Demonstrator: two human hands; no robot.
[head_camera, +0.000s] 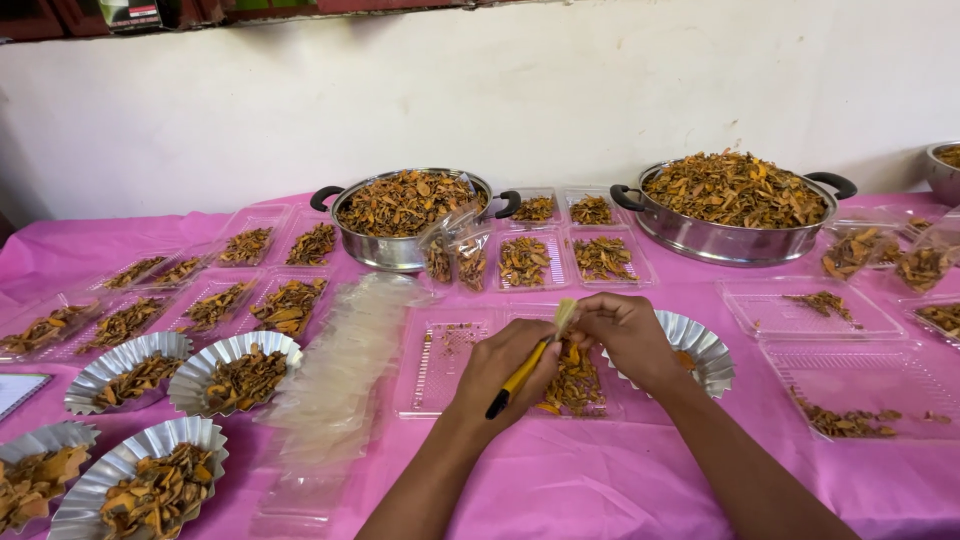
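Near the table's front edge the left hand (505, 365) grips a yellow brush (528, 365), the right hand (628, 335) pinches its bristles over a part-filled tray (432, 372); many trays (285, 305) hold chips, both pans (735, 240) remain heaped.

Both bare forearms rise from the lower edge of the view and angle inward, so the 2 hands meet near the middle. The left hand (505, 365) is curled, knuckles up, fingers folded in a closed grip with the thumb pressed toward the fingertips. The right hand (625, 335) sits slightly higher and farther forward, its back turned to the camera, wrist bent inward, fingers curled down and pinched together toward the left hand. The fingertips of the 2 hands touch or nearly touch. Both wrists hover above the surface.
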